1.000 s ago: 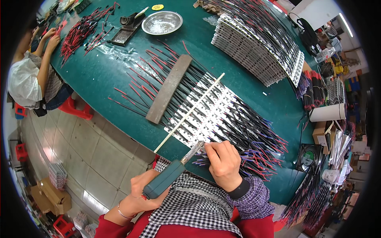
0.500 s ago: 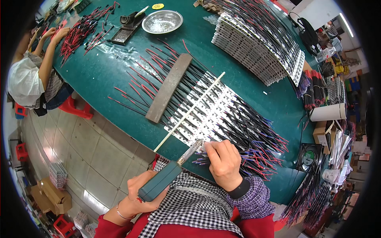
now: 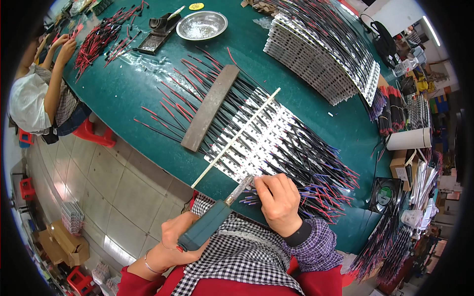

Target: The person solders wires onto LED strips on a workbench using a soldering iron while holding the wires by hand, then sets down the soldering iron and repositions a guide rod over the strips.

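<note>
My left hand (image 3: 178, 237) is wrapped round the green handle of a soldering iron (image 3: 207, 224). Its metal barrel slants up and right, ending beside the fingertips of my right hand (image 3: 281, 204). Those fingers are pinched at the near edge of a white circuit board panel (image 3: 254, 140); what they hold is hidden. Rows of black wires (image 3: 306, 153) with red and purple ends fan out from the panel to the right. On its left side, more wires lie beneath a dark flat bar (image 3: 211, 108). A thin pale stick (image 3: 236, 138) crosses the panel.
A tall stack of wired white panels (image 3: 311, 61) stands far right on the green table (image 3: 148, 93). At the back are a metal bowl (image 3: 201, 27), a black stand (image 3: 160, 34) and a red wire heap (image 3: 103, 44). A co-worker (image 3: 34, 98) sits at the left.
The soldering iron and my left hand have shifted slightly right, its tip closer to my right fingertips. My right hand has barely moved. The co-worker's hands have moved a little.
</note>
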`<state>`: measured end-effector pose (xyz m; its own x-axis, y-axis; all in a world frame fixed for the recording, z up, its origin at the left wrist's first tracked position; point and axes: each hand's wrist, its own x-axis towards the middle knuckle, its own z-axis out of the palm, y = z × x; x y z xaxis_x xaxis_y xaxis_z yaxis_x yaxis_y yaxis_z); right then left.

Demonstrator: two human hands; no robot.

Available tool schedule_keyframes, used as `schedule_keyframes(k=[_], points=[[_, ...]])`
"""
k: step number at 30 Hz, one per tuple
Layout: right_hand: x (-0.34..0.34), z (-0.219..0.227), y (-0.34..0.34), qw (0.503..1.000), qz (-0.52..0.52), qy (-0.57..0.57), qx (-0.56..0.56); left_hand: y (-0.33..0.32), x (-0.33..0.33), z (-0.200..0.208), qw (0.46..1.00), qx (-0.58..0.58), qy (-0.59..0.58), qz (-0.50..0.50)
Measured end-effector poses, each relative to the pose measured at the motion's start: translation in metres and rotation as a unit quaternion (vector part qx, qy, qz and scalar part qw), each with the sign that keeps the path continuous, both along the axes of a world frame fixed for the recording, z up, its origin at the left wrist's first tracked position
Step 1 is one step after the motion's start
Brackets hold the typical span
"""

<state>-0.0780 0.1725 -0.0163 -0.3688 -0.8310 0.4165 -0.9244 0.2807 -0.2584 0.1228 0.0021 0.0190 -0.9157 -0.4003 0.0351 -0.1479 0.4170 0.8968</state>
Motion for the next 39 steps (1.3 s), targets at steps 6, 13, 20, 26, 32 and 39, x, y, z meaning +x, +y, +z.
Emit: schedule_keyframes(k=[6,13,20,26,32,39], points=[[0.001,0.001,0.0,1.0,0.005,0.006,0.005,0.001,0.001,0.004,1.0,0.009,0.0,0.006],[0.0,0.0,0.0,1.0,0.007,0.007,0.005,0.001,0.01,0.009,0.999,0.003,0.007,0.031],[-0.001,0.001,0.001,1.0,0.006,-0.019,0.004,0.002,0.008,0.005,1.0,0.0,0.009,0.018],[-0.001,0.001,0.0,1.0,0.007,-0.025,-0.009,0.006,0.006,-0.001,0.999,0.024,0.01,0.025],[0.0,0.001,0.0,1.0,-0.008,-0.024,-0.012,0.006,0.002,-0.002,0.998,0.045,0.007,0.031],[-0.001,0.0,-0.001,1.0,0.007,-0.012,-0.016,0.001,0.001,0.004,0.999,0.039,-0.016,0.016]])
